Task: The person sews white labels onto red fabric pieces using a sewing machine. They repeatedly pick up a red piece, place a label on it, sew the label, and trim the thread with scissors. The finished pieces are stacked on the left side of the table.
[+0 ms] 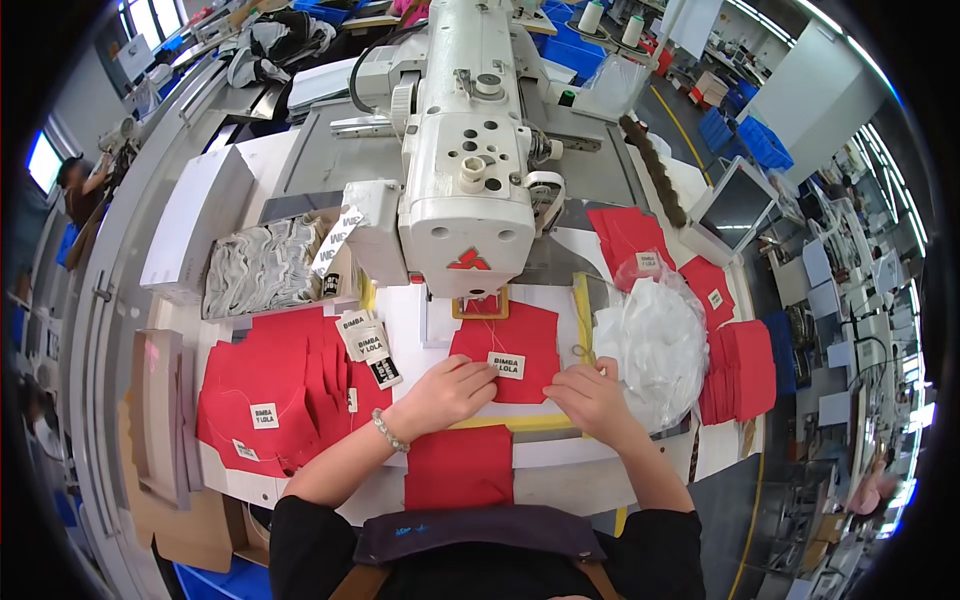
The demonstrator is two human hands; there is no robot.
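My left hand (448,392) at the label (507,366) on a red cloth (537,345), my right hand (590,398) at the cloth's right edge, whether pinching I cannot tell, cloth in front of the sewing machine (465,220)

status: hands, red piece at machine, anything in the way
Left hand at left edge of label; right hand at lower right corner of red piece. Piece lies label up before sewing machine. Plastic bag alongside, not covering it.
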